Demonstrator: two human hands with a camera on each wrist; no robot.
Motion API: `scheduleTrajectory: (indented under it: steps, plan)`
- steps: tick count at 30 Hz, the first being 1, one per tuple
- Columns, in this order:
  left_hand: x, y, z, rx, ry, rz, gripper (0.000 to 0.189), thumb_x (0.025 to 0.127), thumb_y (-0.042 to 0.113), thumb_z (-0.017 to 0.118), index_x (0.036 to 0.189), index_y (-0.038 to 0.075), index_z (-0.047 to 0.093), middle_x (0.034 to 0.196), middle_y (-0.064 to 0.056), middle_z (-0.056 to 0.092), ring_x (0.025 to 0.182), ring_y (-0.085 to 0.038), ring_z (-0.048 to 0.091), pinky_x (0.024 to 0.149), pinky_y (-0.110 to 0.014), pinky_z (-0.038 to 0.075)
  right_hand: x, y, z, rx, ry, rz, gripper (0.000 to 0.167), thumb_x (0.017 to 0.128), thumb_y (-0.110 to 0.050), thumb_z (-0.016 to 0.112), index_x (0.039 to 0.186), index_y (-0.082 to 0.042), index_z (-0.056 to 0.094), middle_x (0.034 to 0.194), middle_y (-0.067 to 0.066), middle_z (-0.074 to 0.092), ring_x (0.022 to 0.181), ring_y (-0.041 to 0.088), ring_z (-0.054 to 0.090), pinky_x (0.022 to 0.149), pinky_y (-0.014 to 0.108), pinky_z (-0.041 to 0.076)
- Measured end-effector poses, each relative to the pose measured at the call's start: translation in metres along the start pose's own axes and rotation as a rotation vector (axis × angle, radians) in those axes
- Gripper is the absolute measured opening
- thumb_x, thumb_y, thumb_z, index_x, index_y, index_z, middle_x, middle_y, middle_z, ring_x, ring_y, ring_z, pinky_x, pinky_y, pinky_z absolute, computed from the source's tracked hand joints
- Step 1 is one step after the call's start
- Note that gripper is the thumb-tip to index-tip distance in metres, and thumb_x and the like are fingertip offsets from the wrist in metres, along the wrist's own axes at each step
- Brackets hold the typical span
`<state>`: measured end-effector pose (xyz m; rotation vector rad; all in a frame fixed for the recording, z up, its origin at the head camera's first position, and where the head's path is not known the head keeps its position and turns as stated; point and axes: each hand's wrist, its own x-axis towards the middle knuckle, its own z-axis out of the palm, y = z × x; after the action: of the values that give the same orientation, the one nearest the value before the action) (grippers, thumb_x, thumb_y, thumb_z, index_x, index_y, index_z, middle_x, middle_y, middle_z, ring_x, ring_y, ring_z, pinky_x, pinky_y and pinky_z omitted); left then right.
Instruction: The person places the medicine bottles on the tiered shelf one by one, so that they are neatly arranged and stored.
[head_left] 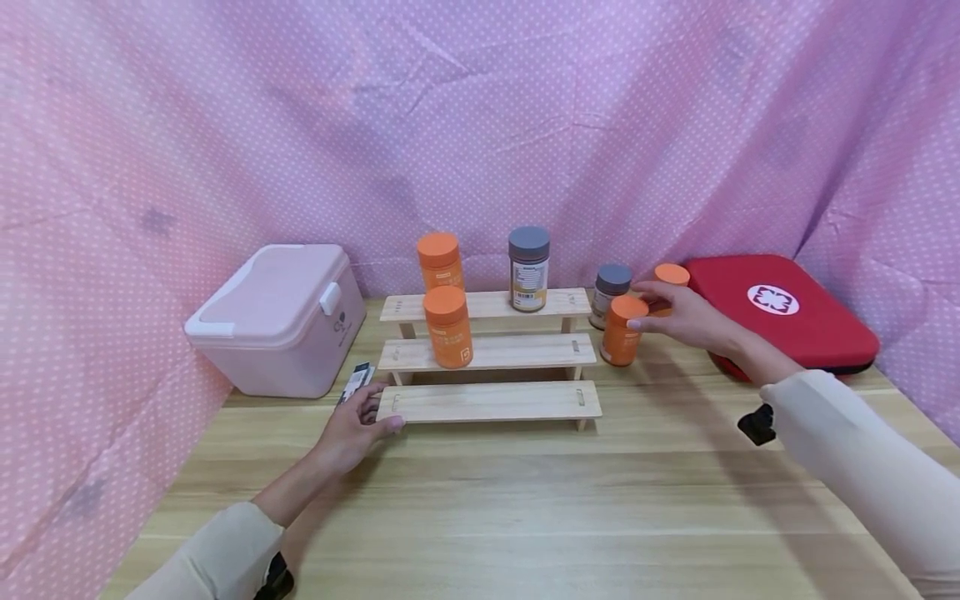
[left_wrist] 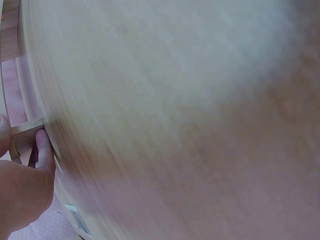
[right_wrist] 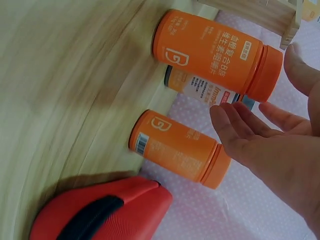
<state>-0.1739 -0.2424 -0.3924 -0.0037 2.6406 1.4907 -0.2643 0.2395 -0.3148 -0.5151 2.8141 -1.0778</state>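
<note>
My left hand (head_left: 348, 433) grips the left end of the lowest tier of a three-tier wooden display rack (head_left: 495, 402). In the left wrist view its thumb and fingers are around a rack leg (left_wrist: 29, 131). At the right, my right hand (head_left: 686, 317) is at an orange supplement bottle (head_left: 619, 337) standing on the table. Its thumb and spread fingers lie either side of the orange cap (right_wrist: 266, 75) in the right wrist view, with gaps showing. Behind stand a grey-capped bottle (head_left: 611, 287) and another orange bottle (right_wrist: 175, 147).
An orange bottle (head_left: 442, 265) and a grey-capped bottle (head_left: 528, 271) stand on the top tier, another orange bottle (head_left: 450, 333) on the middle tier. A pink lidded box (head_left: 285, 317) is left, a red zip case (head_left: 787, 321) right. A small packet (head_left: 358, 382) lies beside the rack.
</note>
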Motion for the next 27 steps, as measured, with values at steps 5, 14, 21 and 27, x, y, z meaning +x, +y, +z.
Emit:
scheduleTrajectory:
  steps: [5, 14, 21, 27]
  plan:
    - [0.0003, 0.0003, 0.0004, 0.002, -0.001, 0.006, 0.065, 0.087, 0.017, 0.072, 0.141, -0.002, 0.039, 0.129, -0.024, 0.056, 0.117, -0.033, 0.055, 0.097, -0.042, 0.047, 0.0025, 0.0011, 0.0019, 0.007, -0.013, -0.006, 0.068, 0.090, -0.035, 0.067, 0.143, 0.000, 0.041, 0.136, 0.021, 0.049, 0.122, 0.037, 0.045, 0.102, 0.055, 0.038]
    - [-0.0006, -0.0003, 0.0000, 0.002, 0.001, 0.017, 0.064, 0.087, 0.016, 0.072, 0.140, -0.003, 0.040, 0.128, -0.024, 0.057, 0.115, -0.033, 0.056, 0.095, -0.039, 0.049, 0.0000, 0.0088, 0.0081, 0.077, -0.016, -0.002, 0.064, 0.093, -0.030, 0.065, 0.143, 0.000, 0.040, 0.136, 0.023, 0.049, 0.121, 0.038, 0.046, 0.102, 0.056, 0.039]
    - [-0.0012, 0.0003, 0.0002, 0.005, 0.004, 0.007, 0.064, 0.087, 0.016, 0.072, 0.140, -0.002, 0.040, 0.127, -0.024, 0.057, 0.115, -0.032, 0.056, 0.094, -0.038, 0.049, 0.0001, 0.0063, 0.0101, 0.064, 0.000, -0.029, 0.059, 0.093, -0.025, 0.065, 0.141, 0.002, 0.042, 0.132, 0.023, 0.052, 0.118, 0.037, 0.049, 0.101, 0.054, 0.040]
    - [0.0001, -0.0011, 0.0001, 0.002, 0.001, 0.011, 0.065, 0.087, 0.016, 0.072, 0.140, -0.002, 0.040, 0.127, -0.023, 0.057, 0.115, -0.032, 0.056, 0.095, -0.038, 0.049, 0.0010, 0.0086, 0.0099, 0.047, 0.004, -0.025, 0.062, 0.093, -0.028, 0.065, 0.142, 0.002, 0.041, 0.131, 0.023, 0.052, 0.117, 0.037, 0.049, 0.100, 0.054, 0.041]
